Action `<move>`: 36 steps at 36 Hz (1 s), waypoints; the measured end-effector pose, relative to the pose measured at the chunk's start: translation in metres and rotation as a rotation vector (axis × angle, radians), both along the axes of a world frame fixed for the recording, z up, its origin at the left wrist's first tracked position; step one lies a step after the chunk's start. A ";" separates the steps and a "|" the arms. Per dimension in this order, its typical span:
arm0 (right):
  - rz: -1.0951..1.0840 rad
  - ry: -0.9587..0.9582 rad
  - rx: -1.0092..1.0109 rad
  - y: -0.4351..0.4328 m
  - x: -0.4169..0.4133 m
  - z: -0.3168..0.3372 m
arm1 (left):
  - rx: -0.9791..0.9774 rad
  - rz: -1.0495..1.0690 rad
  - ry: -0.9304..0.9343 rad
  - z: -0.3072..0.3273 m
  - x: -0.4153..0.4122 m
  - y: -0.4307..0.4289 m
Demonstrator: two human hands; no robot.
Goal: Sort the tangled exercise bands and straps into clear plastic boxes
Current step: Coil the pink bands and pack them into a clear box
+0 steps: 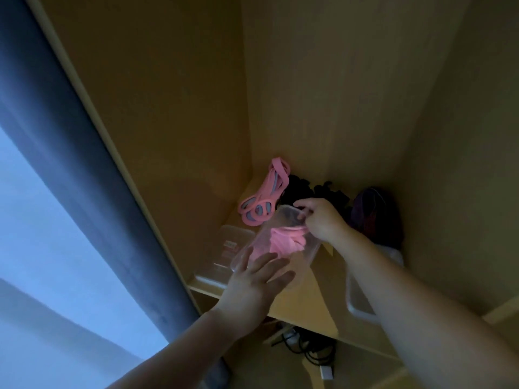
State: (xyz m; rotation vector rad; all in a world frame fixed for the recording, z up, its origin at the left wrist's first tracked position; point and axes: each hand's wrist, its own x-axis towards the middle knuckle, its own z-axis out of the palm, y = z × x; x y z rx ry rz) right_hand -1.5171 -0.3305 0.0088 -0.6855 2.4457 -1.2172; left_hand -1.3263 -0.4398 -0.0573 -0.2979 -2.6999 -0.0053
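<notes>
Left hand point(258, 279) splayed on box point(304, 256), right hand point(321, 220) pinching its rim, perhaps three boxes point(224, 248)

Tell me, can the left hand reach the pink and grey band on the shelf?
Probably not directly: the left hand rests flat against the clear box, which sits between it and the pink and grey band.

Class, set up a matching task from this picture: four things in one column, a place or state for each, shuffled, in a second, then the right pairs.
1 left hand
2 right hand
3 box
4 pink coil

A pink bands inside
B loose at the shelf's back
C pinches the box's far rim
D spread flat on the box's near end

Pairs: 1-D, 2-C, 3-A, 4-B
</notes>
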 end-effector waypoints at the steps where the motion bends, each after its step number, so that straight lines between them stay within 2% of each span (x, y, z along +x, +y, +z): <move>1: 0.004 -0.016 0.002 -0.006 0.002 0.000 | 0.000 -0.001 -0.019 0.001 0.000 -0.007; 7: 0.062 -0.017 0.084 -0.033 -0.002 -0.019 | -0.009 -0.031 -0.086 -0.001 -0.002 -0.048; 11: 0.082 -0.048 0.045 -0.036 -0.004 -0.026 | 0.042 -0.052 -0.092 -0.012 -0.005 -0.055; 13: 0.086 -0.059 0.013 -0.036 -0.006 -0.028 | -0.013 -0.061 -0.114 -0.018 -0.003 -0.056; 15: 0.051 -0.088 -0.012 -0.035 -0.009 -0.032 | -0.093 -0.062 -0.144 -0.024 -0.002 -0.060; 18: -0.085 -0.140 -0.046 -0.028 -0.011 -0.040 | -0.091 -0.063 -0.063 -0.033 -0.007 -0.061; 22: -0.249 -0.246 -0.082 -0.014 -0.003 -0.051 | -0.065 -0.038 0.034 -0.036 -0.016 -0.055; 25: -0.255 -0.464 -0.185 -0.011 0.006 -0.056 | -0.028 -0.003 0.033 -0.037 -0.024 -0.054; 27: -0.244 -0.539 -0.249 -0.013 0.008 -0.058 | 0.004 0.021 0.023 -0.036 -0.032 -0.053; 32: -0.210 -0.454 -0.226 -0.022 0.007 -0.058 | 0.031 0.077 -0.093 -0.023 -0.054 -0.046; 36: -0.223 -0.481 -0.243 -0.029 0.007 -0.050 | 0.054 0.066 -0.119 -0.018 -0.056 -0.048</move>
